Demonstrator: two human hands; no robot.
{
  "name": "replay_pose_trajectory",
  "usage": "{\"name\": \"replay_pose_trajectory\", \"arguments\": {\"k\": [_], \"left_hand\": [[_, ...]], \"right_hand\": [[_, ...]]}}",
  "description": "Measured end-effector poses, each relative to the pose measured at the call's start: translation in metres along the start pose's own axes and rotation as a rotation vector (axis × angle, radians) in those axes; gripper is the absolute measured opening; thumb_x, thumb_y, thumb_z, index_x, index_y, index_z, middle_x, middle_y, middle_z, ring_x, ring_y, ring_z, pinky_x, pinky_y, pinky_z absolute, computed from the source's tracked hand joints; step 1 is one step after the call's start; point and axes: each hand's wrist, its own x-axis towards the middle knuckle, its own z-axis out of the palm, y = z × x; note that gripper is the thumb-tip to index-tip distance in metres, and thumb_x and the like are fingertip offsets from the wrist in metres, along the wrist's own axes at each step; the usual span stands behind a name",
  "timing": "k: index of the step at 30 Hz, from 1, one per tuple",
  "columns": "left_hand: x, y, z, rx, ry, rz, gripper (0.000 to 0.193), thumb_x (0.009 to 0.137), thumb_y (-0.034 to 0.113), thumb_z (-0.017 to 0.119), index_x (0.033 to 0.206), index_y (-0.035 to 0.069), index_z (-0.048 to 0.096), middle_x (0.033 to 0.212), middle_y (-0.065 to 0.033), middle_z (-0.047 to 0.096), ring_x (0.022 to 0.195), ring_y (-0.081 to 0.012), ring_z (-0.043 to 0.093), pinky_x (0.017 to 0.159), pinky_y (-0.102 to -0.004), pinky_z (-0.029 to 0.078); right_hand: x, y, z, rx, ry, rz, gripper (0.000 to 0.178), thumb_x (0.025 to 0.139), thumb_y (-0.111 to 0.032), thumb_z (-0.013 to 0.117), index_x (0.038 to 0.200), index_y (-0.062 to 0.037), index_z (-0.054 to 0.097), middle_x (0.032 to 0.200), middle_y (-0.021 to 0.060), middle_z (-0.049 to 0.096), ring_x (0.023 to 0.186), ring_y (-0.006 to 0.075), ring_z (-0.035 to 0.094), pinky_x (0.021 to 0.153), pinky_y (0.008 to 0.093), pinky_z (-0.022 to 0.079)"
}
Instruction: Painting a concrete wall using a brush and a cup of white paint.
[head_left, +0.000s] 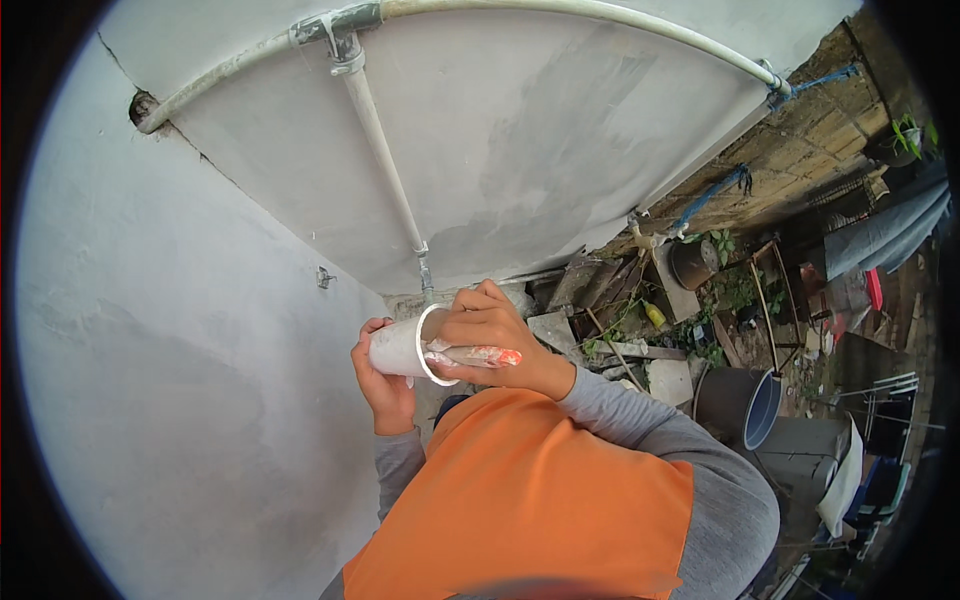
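Note:
A white plastic cup (394, 349) is tilted on its side in front of my chest, its open mouth facing right. My left hand (386, 390) wraps round the cup's base and underside. At the rim, my right hand (497, 332) is closed on a white-smeared tool handle (480, 356) with an orange-red end that points right. The tool's other end is hidden by my fingers and the cup, so its kind does not show. White smears mark the fingers of my right hand. The cup's contents are mostly out of sight.
Pale plastered wall (200, 330) meets another wall with grey patches (560, 130). A white pipe (385, 150) runs down behind the cup from a curved pipe (590, 12). Broken slabs (670, 381), a dark bucket (735, 405) and plants lie to the right.

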Motion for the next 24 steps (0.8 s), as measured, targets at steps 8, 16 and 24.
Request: {"name": "replay_pose_trajectory", "arguments": {"k": [8,16,24], "left_hand": [[0.01,0.015,-0.02,0.017,0.094,-0.096,0.03,0.093,0.033,0.047,0.108,0.008,0.056,0.108,-0.0072,0.058,0.107,-0.023,0.057,0.093,-0.0401,0.047],[0.029,0.036,-0.045,0.044,0.091,-0.178,0.032,0.092,0.033,0.05,0.116,0.011,0.056,0.114,-0.0069,0.059,0.11,-0.0256,0.056,0.094,-0.0439,0.047],[0.023,0.045,-0.05,0.023,0.113,-0.131,0.029,0.093,0.031,0.05,0.112,0.01,0.056,0.108,-0.0067,0.06,0.106,-0.0237,0.057,0.094,-0.0421,0.047]], "right_hand": [[0.005,-0.009,0.031,0.038,0.053,0.115,0.025,0.074,-0.03,0.074,0.089,-0.0121,0.065,0.076,-0.0015,0.063,0.078,0.0174,0.047,0.072,0.0315,0.03],[-0.01,-0.023,0.046,0.019,0.145,0.175,0.026,0.07,-0.025,0.076,0.089,-0.0103,0.065,0.083,-0.0008,0.064,0.084,0.0205,0.046,0.074,0.0335,0.033],[-0.015,-0.031,0.057,0.061,0.198,0.219,0.024,0.067,-0.023,0.076,0.085,-0.0096,0.066,0.085,-0.0009,0.065,0.086,0.0207,0.046,0.075,0.0336,0.034]]}}
